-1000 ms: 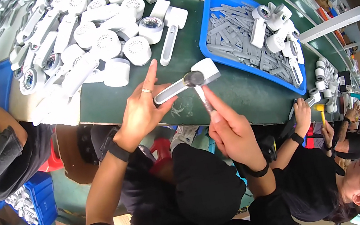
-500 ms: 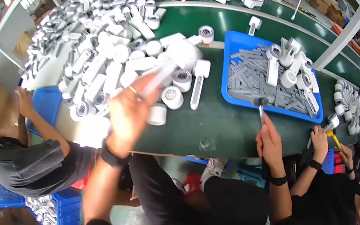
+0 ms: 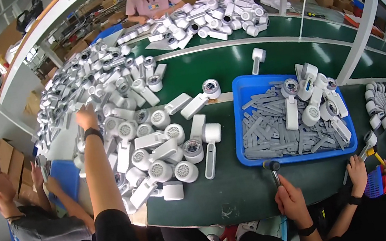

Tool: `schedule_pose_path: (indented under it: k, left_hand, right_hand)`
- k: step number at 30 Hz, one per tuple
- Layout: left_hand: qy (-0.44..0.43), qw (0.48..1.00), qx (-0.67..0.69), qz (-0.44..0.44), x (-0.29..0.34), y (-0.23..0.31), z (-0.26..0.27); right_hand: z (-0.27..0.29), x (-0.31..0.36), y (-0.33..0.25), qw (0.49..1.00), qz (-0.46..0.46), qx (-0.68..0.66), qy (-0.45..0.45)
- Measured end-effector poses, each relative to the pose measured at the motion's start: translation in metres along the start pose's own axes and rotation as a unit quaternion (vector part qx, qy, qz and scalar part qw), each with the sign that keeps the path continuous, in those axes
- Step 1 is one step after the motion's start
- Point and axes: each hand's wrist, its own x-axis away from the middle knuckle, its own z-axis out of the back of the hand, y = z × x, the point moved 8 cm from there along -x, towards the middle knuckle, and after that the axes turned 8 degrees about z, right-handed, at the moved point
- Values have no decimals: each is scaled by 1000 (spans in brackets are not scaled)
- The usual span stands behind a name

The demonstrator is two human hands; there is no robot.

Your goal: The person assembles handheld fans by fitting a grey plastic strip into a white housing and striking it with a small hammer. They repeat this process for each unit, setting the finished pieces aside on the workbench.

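Observation:
My left hand (image 3: pixel 85 118) reaches forward over the far left part of a large pile of white handheld fan bodies (image 3: pixel 160 170). Its fingers point away among the pieces, and whether they grip one is hidden. Lower right, my right hand (image 3: pixel 291 200) is closed around the handle of a small hammer (image 3: pixel 272 165) with a black head. The head points up, close to the front rim of a blue tray (image 3: pixel 291 157). Thin grey strips (image 3: pixel 266 133) fill that tray, and several white fan bodies (image 3: pixel 311 114) lie on top at its right side.
A person in a dark shirt (image 3: pixel 48 231) sits at the left. On the right, a neighbour's hand (image 3: pixel 357 172) is near a yellow hammer (image 3: pixel 373 154). Another heap of fan bodies (image 3: pixel 216 17) lies across the green bench (image 3: pixel 205 70), before two people. A metal post (image 3: pixel 363 23) rises at right.
My left hand has moved forward and left, from above the near pile where it held a blurred white piece, to the far pile. My view has tilted up. The hammer stays in my right hand.

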Motion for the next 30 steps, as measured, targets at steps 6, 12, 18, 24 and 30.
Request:
schedule_pose_path:
  k: [6,12,18,24,30]
  left_hand:
    - [-76,992,-72,-76,-30,7,-15]
    - [-366,896,138,-210,228,261,99]
    - [-416,788,234,-388,452,419,114]
    - [-413,826,234,-305,512,512,42]
    - [-366,826,291,-315,484,505,67]
  right_hand:
    - [-6,-9,-8,999,2,-40,-21]
    - [9,-5,6,997,-4,-67,25]
    - [25,6,21,981,45,-103,159]
    - [21,7,12,981,27,-65,179]
    - [23,9,3,976,88,-33,197]
